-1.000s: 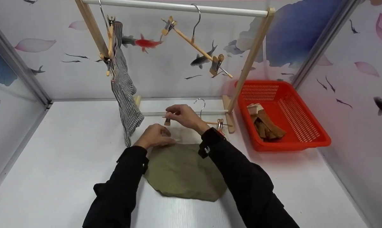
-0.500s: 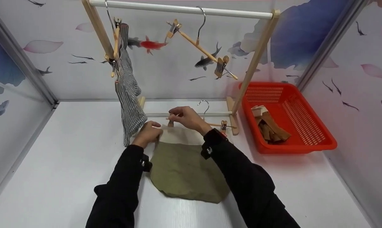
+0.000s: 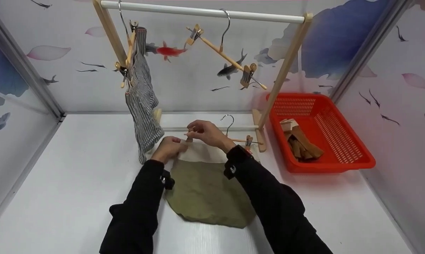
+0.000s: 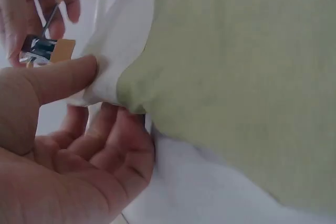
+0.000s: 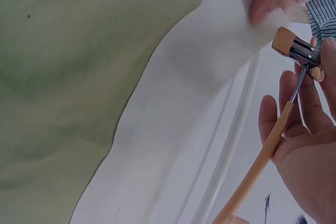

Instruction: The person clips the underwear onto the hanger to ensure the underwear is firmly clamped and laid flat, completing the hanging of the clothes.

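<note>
A piece of green cloth (image 3: 210, 190) with a cream band (image 3: 207, 152) along its far edge lies flat on the white table. My left hand (image 3: 170, 148) pinches the band's left corner, thumb on top and fingers underneath in the left wrist view. Just beyond that corner, my right hand (image 3: 207, 133) holds the wooden clip (image 5: 284, 41) at the left end of a clip hanger (image 5: 260, 161) between thumb and fingers. The clip and the cloth's corner are close together; whether they touch is unclear. The hanger's other clip (image 3: 248, 141) is at the band's right end.
Over the table stands a wooden rack with a white rail (image 3: 201, 11). A striped garment (image 3: 143, 102) hangs clipped at its left, and a bare clip hanger (image 3: 221, 53) hangs right of it. A red basket (image 3: 353, 135) with brown cloth (image 3: 300, 143) stands at right.
My left hand has shifted left along the band to its corner, then slightly back toward the clip with the corner pinched. The right hand stays nearly in place with the clip.
</note>
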Demonstrator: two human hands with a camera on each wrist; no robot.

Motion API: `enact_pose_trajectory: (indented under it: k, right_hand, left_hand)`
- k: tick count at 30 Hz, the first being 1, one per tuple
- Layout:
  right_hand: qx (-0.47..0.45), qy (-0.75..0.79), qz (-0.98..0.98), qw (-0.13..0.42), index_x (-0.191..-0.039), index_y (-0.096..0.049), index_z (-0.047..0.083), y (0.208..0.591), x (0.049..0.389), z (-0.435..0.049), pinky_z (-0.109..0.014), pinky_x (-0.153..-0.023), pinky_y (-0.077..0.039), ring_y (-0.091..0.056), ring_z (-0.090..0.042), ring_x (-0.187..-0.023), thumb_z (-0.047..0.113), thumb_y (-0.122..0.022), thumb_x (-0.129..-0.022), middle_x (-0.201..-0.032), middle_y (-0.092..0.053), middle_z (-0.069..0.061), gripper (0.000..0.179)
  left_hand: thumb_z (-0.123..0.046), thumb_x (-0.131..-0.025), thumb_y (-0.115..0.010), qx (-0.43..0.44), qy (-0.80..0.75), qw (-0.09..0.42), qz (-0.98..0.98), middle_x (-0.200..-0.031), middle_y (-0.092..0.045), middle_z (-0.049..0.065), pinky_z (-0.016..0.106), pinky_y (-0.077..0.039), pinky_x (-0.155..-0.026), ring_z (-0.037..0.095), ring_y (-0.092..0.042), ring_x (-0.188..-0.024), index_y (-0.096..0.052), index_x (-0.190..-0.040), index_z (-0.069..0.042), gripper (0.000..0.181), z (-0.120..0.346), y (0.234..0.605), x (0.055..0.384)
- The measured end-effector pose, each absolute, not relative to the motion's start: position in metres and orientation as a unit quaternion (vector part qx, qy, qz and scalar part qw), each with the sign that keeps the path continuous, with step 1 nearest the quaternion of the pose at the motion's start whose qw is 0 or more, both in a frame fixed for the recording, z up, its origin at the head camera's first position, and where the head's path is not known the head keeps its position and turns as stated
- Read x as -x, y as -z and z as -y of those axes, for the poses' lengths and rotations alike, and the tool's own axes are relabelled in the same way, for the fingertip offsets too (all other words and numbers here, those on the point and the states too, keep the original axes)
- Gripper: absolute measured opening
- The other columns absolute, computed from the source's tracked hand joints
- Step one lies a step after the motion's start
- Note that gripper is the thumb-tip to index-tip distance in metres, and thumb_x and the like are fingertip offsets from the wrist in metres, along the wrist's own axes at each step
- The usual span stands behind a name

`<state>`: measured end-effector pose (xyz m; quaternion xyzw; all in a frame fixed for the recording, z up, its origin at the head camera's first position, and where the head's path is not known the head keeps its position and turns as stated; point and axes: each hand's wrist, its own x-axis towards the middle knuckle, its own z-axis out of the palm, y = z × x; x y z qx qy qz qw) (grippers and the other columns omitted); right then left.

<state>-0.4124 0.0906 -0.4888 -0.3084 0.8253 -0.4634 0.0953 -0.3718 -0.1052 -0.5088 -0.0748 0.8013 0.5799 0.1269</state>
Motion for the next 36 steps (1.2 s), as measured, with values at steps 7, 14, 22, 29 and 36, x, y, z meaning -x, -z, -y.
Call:
enact_pose_trajectory:
  k: [7,14,22,29,36]
  right_hand:
    - [0.300,0.465,-0.826,0.108,-0.141,-0.057,0.007,0.492,0.413,-0.089,-0.027,-0.101,-0.044,-0.060,-0.013,-0.116,0.027,-0.060,-0.104,-0.125,-0.066,-0.005,0.042]
    - [0.309,0.476,-0.816,0.108,-0.134,-0.064,0.010,0.492,0.414,-0.090,-0.028,-0.098,-0.046,-0.062,-0.012,-0.109,0.027,-0.063,-0.102,-0.119,-0.067,-0.002,0.037]
    - [0.337,0.482,-0.805,0.077,-0.131,-0.066,0.010,0.495,0.420,-0.094,-0.029,-0.096,-0.048,-0.063,-0.013,-0.104,0.029,-0.064,-0.101,-0.113,-0.069,-0.002,0.035]
    - [0.348,0.512,-0.782,0.079,-0.124,-0.066,-0.004,0.463,0.393,-0.093,-0.035,-0.094,-0.049,-0.063,-0.038,-0.106,0.007,-0.063,-0.101,-0.112,-0.067,-0.026,0.026]
    - [0.358,0.522,-0.770,0.078,-0.119,-0.067,-0.005,0.466,0.396,-0.095,-0.036,-0.093,-0.050,-0.063,-0.042,-0.104,0.005,-0.063,-0.100,-0.110,-0.067,-0.027,0.022]
  left_hand:
    - [-0.006,-0.091,-0.064,0.091,-0.649,0.159,-0.739,-0.098,-0.064,0.007,0.028,-0.053,-0.070,0.015,-0.060,-0.082,-0.057,-0.131,0.009,0.043,0.113,0.512,0.373]
    - [-0.007,-0.095,-0.064,0.065,-0.678,0.158,-0.715,-0.093,-0.062,0.002,0.026,-0.050,-0.071,0.012,-0.059,-0.079,-0.059,-0.121,0.005,0.029,0.117,0.513,0.373]
    - [-0.013,-0.099,-0.065,0.034,-0.689,0.139,-0.710,-0.105,-0.065,0.005,0.029,-0.050,-0.083,0.014,-0.061,-0.092,-0.058,-0.132,0.010,0.041,0.117,0.513,0.374]
    - [-0.013,-0.098,-0.069,0.028,-0.697,0.111,-0.708,-0.113,-0.068,0.008,0.034,-0.049,-0.094,0.017,-0.062,-0.099,-0.064,-0.127,0.007,0.036,0.121,0.517,0.373]
    - [-0.007,-0.095,-0.070,0.009,-0.706,0.094,-0.702,-0.106,-0.071,0.003,0.034,-0.048,-0.095,0.015,-0.064,-0.099,-0.069,-0.119,0.005,0.027,0.123,0.523,0.371]
